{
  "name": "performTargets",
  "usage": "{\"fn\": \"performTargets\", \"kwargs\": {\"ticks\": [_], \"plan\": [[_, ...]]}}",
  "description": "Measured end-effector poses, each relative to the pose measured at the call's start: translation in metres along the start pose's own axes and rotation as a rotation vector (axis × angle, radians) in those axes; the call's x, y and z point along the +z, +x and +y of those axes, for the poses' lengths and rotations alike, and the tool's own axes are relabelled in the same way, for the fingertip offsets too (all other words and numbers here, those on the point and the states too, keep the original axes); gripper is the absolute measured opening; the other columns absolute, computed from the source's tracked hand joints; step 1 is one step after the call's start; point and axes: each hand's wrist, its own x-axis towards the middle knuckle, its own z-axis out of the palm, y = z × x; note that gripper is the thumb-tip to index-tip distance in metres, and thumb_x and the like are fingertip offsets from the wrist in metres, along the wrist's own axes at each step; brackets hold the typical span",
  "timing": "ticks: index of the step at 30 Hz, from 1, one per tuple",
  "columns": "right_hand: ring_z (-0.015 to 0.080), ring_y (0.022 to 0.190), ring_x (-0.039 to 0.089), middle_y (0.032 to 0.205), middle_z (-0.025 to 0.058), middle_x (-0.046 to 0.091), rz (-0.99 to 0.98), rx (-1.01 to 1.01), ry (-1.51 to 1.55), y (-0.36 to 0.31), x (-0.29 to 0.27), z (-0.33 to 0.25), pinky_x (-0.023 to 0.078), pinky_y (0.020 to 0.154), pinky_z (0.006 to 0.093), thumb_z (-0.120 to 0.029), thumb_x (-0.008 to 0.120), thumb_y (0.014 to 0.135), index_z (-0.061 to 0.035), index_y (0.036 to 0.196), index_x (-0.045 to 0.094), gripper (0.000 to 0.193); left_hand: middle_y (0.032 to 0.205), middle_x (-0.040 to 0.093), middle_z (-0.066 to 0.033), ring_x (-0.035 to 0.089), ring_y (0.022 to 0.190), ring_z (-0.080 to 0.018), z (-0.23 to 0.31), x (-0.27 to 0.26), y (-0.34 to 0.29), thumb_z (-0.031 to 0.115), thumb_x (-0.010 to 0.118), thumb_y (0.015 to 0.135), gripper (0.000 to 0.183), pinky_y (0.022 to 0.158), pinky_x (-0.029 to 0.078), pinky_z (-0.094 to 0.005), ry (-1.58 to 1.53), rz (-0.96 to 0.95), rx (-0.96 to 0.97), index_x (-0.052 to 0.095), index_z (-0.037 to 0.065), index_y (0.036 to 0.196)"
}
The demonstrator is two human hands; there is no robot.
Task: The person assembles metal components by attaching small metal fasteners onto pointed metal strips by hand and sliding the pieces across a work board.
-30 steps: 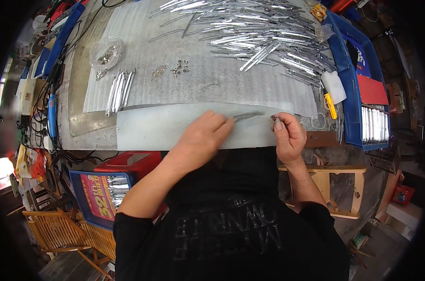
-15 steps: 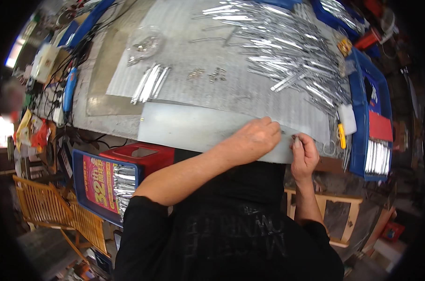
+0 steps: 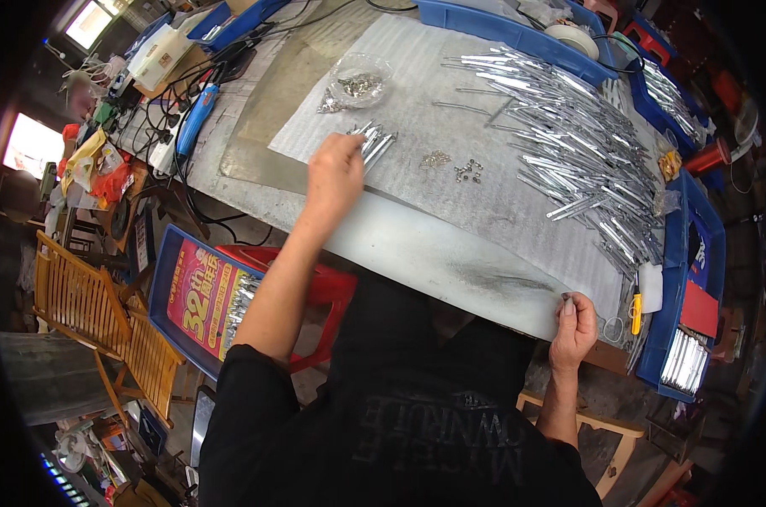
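Observation:
My left hand (image 3: 334,176) is at the small bundle of silver metal strips (image 3: 381,150) on the left of the table, its fingers curled; what they hold, if anything, is hidden. At the right end of a pale smooth board (image 3: 400,241), my right hand (image 3: 574,331) is closed, thumb against the fingers, with a small dark tip at its fingertips that is too small to name. Dark smudges mark the board. Beyond it, small metal pieces lie in two little heaps, one brassy (image 3: 435,159) and one silvery (image 3: 468,171).
A large pile of silver strips (image 3: 577,135) covers the right of the foam sheet (image 3: 417,101). Behind the left hand sits a clear bag of small metal parts (image 3: 358,83). Blue bins (image 3: 677,253) line the right side; a yellow-handled tool (image 3: 635,314) lies near them.
My left hand has moved from beside the right hand, leftward and away, to the small bundle of strips. My right hand stays at the board's right end. The whole view has shifted.

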Motion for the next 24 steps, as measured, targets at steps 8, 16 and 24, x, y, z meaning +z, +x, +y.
{"fn": "performTargets", "kwargs": {"ticks": [8,16,24], "plan": [[0.0036,0.059,0.038,0.070,-0.0008,0.048,-0.034,-0.040,-0.037,-0.001,0.002,0.001,0.030,0.052,0.0161,-0.008,0.048,0.088,0.0018,0.095,0.053,0.013,0.082,0.059,-0.0198,0.058,0.077,-0.0358,-0.049,0.001,0.023,0.001,0.050,0.073,0.018,0.072,0.046,-0.0399,0.157,-0.043,-0.091,0.062,-0.002,0.086],[0.0041,0.060,0.041,0.071,0.0002,0.050,-0.029,-0.023,-0.117,0.001,0.001,-0.005,0.033,0.054,0.0165,-0.007,0.049,0.087,0.0031,0.094,0.054,0.014,0.080,0.058,-0.0211,0.056,0.077,-0.0364,-0.047,0.001,0.029,0.005,0.053,0.073,0.014,0.072,0.045,-0.0412,0.215,-0.139,-0.060,0.061,-0.001,0.084],[0.0149,0.063,0.053,0.072,0.0096,0.057,-0.017,-0.035,-0.188,0.003,0.002,-0.007,0.042,0.059,0.0262,-0.007,0.053,0.082,0.0037,0.085,0.057,0.011,0.082,0.057,-0.0188,0.055,0.080,-0.0353,0.004,0.033,0.053,0.004,0.054,0.074,0.013,0.072,0.044,-0.0411,0.028,-0.163,0.097,0.058,0.000,0.086]]}}
